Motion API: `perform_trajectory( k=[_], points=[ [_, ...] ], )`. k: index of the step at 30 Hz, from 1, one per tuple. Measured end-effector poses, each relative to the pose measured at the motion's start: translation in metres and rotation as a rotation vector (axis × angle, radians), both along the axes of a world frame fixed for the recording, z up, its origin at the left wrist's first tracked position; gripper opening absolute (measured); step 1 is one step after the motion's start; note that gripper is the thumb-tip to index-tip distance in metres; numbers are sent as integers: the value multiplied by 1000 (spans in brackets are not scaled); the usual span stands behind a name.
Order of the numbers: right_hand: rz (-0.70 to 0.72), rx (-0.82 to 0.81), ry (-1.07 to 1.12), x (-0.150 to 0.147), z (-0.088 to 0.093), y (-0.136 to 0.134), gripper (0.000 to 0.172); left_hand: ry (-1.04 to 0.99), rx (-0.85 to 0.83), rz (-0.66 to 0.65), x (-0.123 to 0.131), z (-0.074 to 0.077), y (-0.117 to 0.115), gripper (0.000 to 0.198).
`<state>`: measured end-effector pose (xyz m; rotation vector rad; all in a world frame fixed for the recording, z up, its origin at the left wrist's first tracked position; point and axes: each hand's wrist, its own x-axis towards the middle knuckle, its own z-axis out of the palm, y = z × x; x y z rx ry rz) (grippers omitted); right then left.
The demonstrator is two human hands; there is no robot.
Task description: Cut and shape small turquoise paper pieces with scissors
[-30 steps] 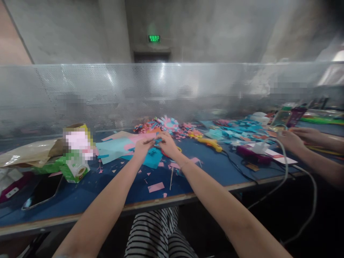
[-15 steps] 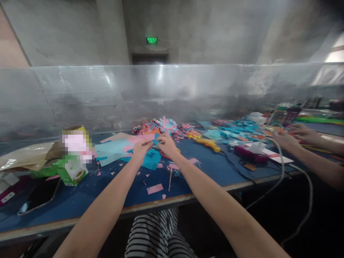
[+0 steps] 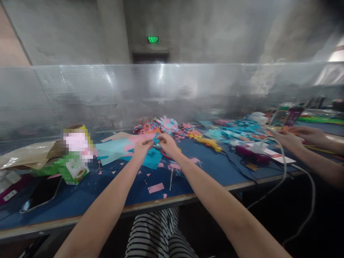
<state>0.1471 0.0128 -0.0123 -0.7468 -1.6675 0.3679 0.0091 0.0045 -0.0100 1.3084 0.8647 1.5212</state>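
Both my hands meet over the middle of the table, pinching a small blue paper piece (image 3: 156, 139) between them. My left hand (image 3: 143, 147) has its thumb and fingers closed on the piece's left side. From the right, my right hand (image 3: 168, 144) grips it with bent fingers; its fingertips are partly hidden. Below them lies a sheet of blue paper (image 3: 152, 161) with cut bits on it. Pale blue paper (image 3: 111, 149) and pink paper (image 3: 139, 139) lie to the left and behind. Red scissors handles (image 3: 168, 156) show partly under my right hand.
Behind stand paper flowers (image 3: 168, 124). A yellow glue gun (image 3: 209, 144) trails a black cord. Left are a phone (image 3: 41, 193) and a green box (image 3: 73, 170). Pink scraps (image 3: 156, 188) lie in front. A power strip (image 3: 252, 153) and a co-worker's hands (image 3: 291, 136) are right.
My hands stay at nearly the same spot, still holding the blue paper piece. The whole view has shifted very slightly; the things on the table lie as before.
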Motion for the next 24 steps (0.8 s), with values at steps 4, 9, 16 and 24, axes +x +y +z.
perform_trajectory(
  k=[4,9,16,24],
  points=[
    [-5,40,-42,0,2,-3,26,9,26,-10,-1,-2,3,32],
    [2,47,-54,1,3,-4,32,13,45,-1,-1,-1,2,28],
    [63,-3,-89,-2,-2,0,38,-26,21,36,1,7,-7,28],
    [59,-46,-16,0,-7,8,41,-22,-11,18,1,10,-11,28]
  ],
)
